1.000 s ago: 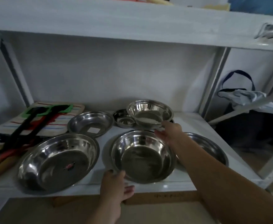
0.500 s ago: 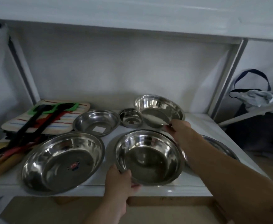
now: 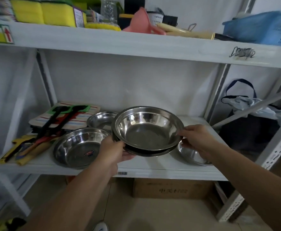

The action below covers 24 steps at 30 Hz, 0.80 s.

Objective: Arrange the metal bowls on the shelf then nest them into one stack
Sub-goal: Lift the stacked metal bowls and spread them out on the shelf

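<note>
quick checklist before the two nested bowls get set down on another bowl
1. Both hands on the held pair: ok. Left hand and right hand grip opposite rims of the nested bowls.
2. Pair seated together: ok, rims look close all round.
3. Pair clear of the shelf: ok, lifted and tilted toward the camera.
4. Wide bowl at front left open as a base: ok, only a small sticker inside.
5. Shallow bowl at front right free: not ok, the right hand covers part of it.
6. Small bowl behind the pair: cannot tell, hidden.
</note>
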Available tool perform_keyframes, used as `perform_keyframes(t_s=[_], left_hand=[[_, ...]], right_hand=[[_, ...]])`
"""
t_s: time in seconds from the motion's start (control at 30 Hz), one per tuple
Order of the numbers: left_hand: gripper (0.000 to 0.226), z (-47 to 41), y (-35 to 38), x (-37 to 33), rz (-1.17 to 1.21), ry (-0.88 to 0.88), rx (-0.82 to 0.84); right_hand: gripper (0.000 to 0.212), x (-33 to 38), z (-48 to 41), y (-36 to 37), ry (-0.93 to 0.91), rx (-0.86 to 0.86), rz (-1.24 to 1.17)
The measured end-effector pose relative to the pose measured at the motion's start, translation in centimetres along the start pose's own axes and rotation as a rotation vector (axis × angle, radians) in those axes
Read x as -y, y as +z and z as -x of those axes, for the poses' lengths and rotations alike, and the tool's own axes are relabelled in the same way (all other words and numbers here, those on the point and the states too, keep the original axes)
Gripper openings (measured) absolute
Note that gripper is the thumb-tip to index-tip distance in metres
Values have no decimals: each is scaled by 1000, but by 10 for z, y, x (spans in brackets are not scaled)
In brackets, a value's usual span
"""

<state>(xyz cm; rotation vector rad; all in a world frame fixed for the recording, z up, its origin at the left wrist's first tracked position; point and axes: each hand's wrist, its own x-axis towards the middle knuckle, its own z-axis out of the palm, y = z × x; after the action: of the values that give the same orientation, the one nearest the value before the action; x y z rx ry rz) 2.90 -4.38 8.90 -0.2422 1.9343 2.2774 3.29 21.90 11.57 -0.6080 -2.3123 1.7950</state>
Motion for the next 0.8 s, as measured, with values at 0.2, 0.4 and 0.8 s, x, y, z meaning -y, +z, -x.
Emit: perform_keyframes(t_s=[0.2,0.4,0.8], left_hand=[[20,18,-32,-9,-42,-20,38],[29,7,-82,-39,17,-35,-97],[24,-65,-208,-24,-783,59,-460]], right_hand=[[14,-1,32,18,86,94,-156],[20,16,30,72,-17,60,-162],[3,6,6,238,-154,91,220]])
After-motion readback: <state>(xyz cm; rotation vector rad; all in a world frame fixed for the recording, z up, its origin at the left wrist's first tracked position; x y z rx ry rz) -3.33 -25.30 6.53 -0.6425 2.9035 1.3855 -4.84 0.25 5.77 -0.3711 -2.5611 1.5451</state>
